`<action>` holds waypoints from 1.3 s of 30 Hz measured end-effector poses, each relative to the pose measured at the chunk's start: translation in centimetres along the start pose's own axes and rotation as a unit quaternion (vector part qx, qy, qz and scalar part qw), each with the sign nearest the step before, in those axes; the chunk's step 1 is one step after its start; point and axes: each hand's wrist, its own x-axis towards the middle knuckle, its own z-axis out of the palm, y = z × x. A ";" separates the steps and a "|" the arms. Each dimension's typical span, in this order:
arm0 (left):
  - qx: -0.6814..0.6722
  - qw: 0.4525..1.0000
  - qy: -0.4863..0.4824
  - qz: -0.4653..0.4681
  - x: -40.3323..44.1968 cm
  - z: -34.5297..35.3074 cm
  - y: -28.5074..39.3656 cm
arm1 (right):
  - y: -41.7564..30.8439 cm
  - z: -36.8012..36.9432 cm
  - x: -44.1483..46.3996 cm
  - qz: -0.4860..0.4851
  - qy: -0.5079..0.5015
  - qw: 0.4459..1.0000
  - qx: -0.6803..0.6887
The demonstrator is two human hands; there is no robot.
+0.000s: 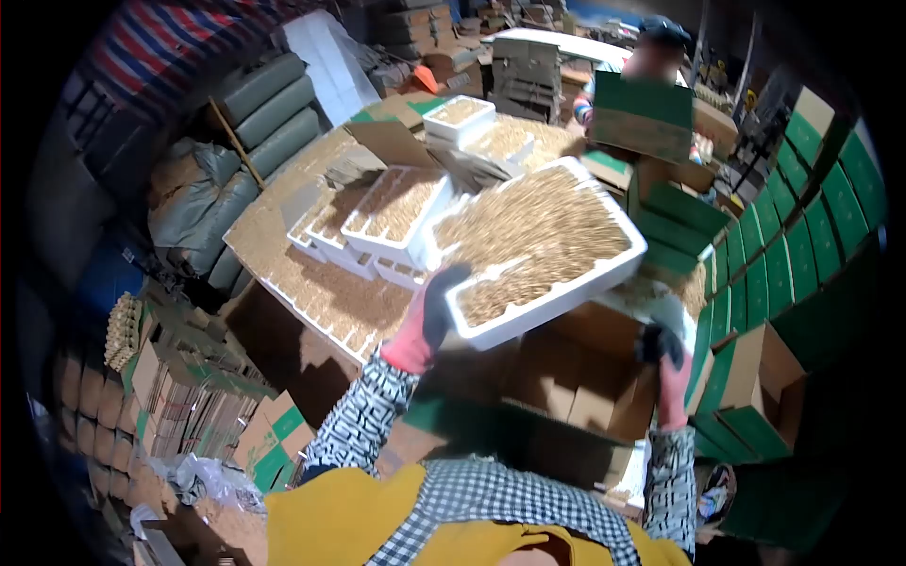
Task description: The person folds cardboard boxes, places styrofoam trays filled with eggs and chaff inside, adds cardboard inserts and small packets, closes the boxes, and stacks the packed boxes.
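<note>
My left hand, in a pink and dark glove, grips the near left corner of a white foam tray. The tray is heaped with loose tan, husk-like material and is tilted and blurred. Below it stands an open cardboard box with brown inner walls. My right hand, gloved alike, is by the box's right rim, apart from the tray. Its fingers look bent, but blur hides whether they touch the box. Left of the held tray, another filled foam tray sits stacked on others.
Filled trays cover the table. Green cartons are stacked along the right. Flattened cardboard stands at lower left, below grey-green sacks. Across the table, a person is behind a raised green carton.
</note>
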 end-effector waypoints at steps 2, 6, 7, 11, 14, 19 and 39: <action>-0.110 0.988 -0.051 -0.092 -0.5 5.2 2.5 | -2.9 -0.1 0.6 0.038 -0.028 0.979 0.200; -0.061 0.978 -0.107 -0.167 -1.0 11.9 1.3 | -7.1 -2.1 -0.5 0.022 -0.093 0.965 0.243; -0.058 0.982 -0.115 -0.139 -1.0 11.9 -0.3 | -7.2 -2.5 -1.5 -0.039 -0.079 0.991 0.102; 0.142 0.969 -0.099 0.174 -2.3 11.9 -1.1 | -10.9 -1.6 -6.8 -0.006 0.087 0.996 -0.017; 0.299 0.946 -0.016 0.121 -3.3 11.6 -2.6 | -14.6 1.8 -10.8 0.009 0.170 0.985 0.013; -0.065 0.993 0.059 -0.077 -4.8 10.0 -4.3 | -9.6 3.9 -10.8 0.185 0.147 0.970 0.051; 0.732 0.564 -0.045 0.380 28.1 7.4 1.8 | -1.7 -12.8 -23.7 -0.002 0.582 0.726 -0.367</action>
